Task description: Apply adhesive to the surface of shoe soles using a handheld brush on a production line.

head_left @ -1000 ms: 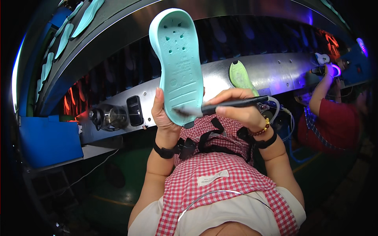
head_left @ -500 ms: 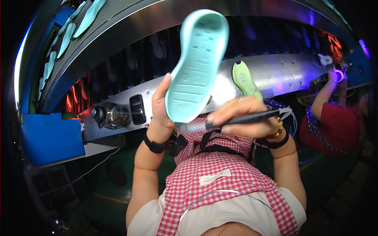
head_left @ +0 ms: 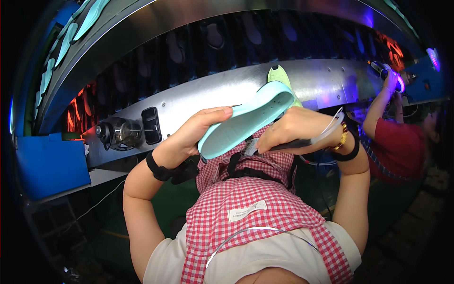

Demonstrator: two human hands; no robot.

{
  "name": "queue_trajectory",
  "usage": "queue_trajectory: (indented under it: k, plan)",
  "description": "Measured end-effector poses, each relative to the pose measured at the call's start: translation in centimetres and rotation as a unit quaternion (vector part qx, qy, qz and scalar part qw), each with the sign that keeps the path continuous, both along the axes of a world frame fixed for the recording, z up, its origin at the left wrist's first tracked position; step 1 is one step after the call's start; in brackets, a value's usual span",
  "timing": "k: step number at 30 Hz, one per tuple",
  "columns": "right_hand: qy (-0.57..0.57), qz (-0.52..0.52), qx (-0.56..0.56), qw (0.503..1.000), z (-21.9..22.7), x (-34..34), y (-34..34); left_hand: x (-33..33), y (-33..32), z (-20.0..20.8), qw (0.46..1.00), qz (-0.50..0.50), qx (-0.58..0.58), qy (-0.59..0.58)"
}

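A pale turquoise shoe sole is tilted on its side above my apron, its hollow facing me. My left hand grips it at the left end, with the thumb over the upper rim. In my right hand is a brush with a black handle and a thin clear tube running back past the wrist. Its bristle head is close to the sole's lower edge; whether they touch I cannot tell. Just behind the sole, a light green shoe sole lies on the metal bench and is partly covered.
On the left of the metal bench stand a glass jar with a black top and a black divided tray. A blue box adjoins them. Soles fill a dark rack behind. At right, another person works under purple light.
My left hand has lowered the turquoise sole and turned it from upright onto its side. The brush has shifted slightly rightward, along the sole's lower edge. The co-worker's hands have moved slightly.
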State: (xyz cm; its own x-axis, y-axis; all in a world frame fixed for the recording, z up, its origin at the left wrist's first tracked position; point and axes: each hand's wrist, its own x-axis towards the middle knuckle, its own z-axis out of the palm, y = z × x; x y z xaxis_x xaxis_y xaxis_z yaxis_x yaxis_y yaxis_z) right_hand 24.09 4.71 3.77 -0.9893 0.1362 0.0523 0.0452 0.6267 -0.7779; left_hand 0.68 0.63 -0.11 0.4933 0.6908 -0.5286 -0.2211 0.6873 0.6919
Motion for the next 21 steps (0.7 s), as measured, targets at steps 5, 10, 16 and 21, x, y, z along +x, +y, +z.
queue_trajectory:
  k: [5, 10, 16, 21]
  plan:
    - [0.057, -0.055, -0.049, 0.996, -1.2, 0.6, 1.0, -0.1, 0.1, 0.3, 1.0, -0.001, 0.015, 0.007]
    - [0.03, -0.068, 0.017, 0.997, -1.0, 1.1, 1.2, -1.0, -0.6, 0.0, 0.999, 0.027, 0.018, -0.004]
    - [-0.017, -0.137, -0.073, 0.988, -2.4, 2.3, 0.3, -1.7, -1.0, 0.0, 0.996, 0.049, 0.053, 0.044]
    - [0.124, -0.263, -0.207, 0.934, -1.6, -0.3, -1.9, 0.6, -1.3, -0.8, 0.973, 0.157, -0.047, -0.163]
